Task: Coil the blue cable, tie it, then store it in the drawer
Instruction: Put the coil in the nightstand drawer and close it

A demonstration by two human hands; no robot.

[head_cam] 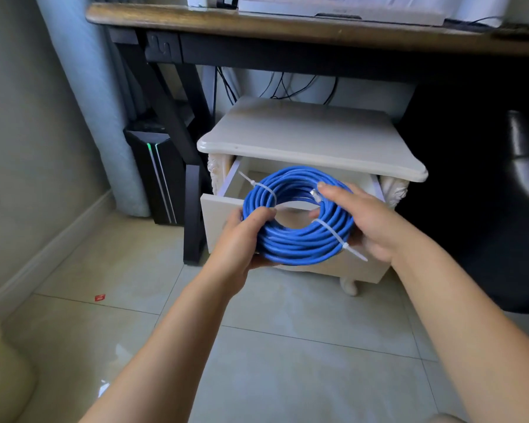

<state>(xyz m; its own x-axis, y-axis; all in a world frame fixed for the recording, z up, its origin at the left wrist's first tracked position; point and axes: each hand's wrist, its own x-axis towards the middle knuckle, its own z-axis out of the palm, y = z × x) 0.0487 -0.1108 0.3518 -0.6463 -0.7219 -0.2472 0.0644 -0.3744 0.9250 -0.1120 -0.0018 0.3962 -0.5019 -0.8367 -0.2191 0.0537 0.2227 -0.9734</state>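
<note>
Of the person, only two hands and two forearms are shown. The left hand [237,239] and the right hand [371,222] are seen bare. The left forearm [177,331] and the right forearm [458,300] are likewise uncovered from the wrist to the lower edge of the picture, where they are made to look broader by the wide lens. A short, pale nail is made out on one right fingertip [321,185]; the other nails are blurred or hidden. The right hand's outline is softened by blur. A small rounded patch [446,419] is cut off by the bottom edge beside the right forearm; whether it belongs to the body cannot be told.
</note>
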